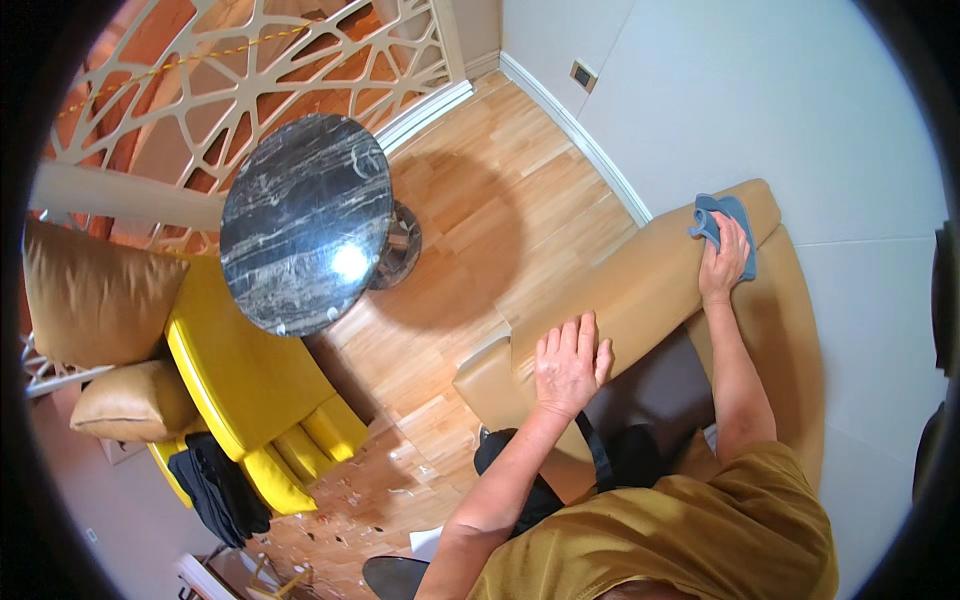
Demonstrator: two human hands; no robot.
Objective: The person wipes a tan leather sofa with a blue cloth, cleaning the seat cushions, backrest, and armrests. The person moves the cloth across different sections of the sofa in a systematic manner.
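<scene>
A tan leather-look sofa (645,262) stands before me, its padded arm running from the wall side toward the floor's middle. My right hand (724,253) presses a blue-grey cloth (739,214) onto the far end of that arm, near the backrest (784,322). Part of the cloth bunches up beside the fingers. With fingers spread, my left hand (566,367) rests flat on the near end of the arm and holds nothing. Between my forearms shows a dark brown seat (652,382).
A round black marble table (307,225) stands on the wood floor (442,247). Left of it is a yellow armchair (247,360) with tan cushions (105,292) and dark folded cloth (217,487). Scraps litter the floor (360,510). A lattice screen (247,90) and a pale wall (720,112) bound the space.
</scene>
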